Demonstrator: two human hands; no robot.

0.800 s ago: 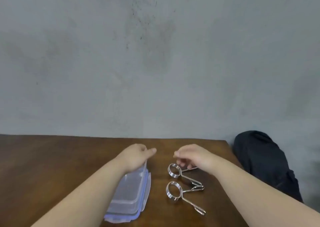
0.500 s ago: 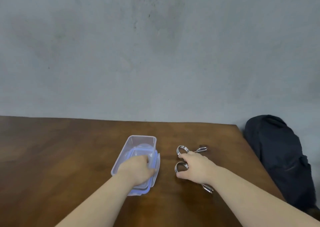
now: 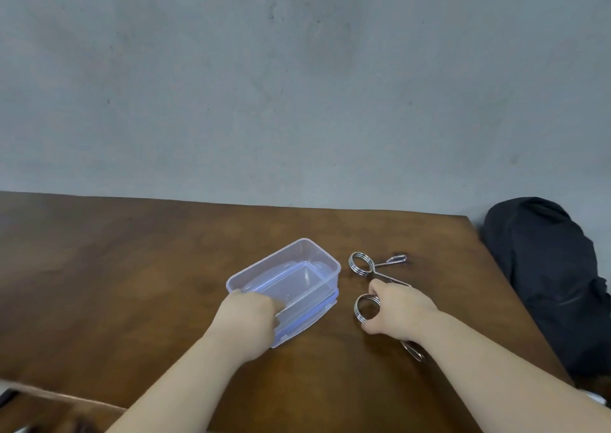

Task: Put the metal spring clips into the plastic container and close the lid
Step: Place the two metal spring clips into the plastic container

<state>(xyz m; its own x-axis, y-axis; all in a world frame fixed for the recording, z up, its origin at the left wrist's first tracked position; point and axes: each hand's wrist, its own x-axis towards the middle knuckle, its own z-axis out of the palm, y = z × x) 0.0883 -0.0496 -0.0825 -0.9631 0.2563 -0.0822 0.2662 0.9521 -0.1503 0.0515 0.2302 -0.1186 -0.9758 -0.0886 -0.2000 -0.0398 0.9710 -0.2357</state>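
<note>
Head view, nearest first: two bare forearms reach out over a brown wooden table [image 3: 115, 267]. The left hand [image 3: 246, 313] is curled over the near end of the clear plastic container [image 3: 314, 264], its fingers hooked on the rim and partly inside; the grip looks closed on that edge. The container is open and sits on its blue-edged lid [image 3: 307, 321], which shows beneath it along the near and right sides. Nothing lies inside the container.

Just right of it, the right hand [image 3: 400, 310] is on the near clip [image 3: 365, 307], thumb and forefinger pinching either side of its coiled ring. The clip's handle ends stick out from under the wrist toward the near right. It seems to rest on the table, though I cannot tell whether it is lifted.

Farther back lies the far clip [image 3: 360, 263], untouched, its ring toward the container and its handles pointing right. The right hand's knuckles come close to one of its handles.

Past the table's right edge sits a dark bag [image 3: 555, 277]. Behind everything rises a grey wall [image 3: 297, 85].
</note>
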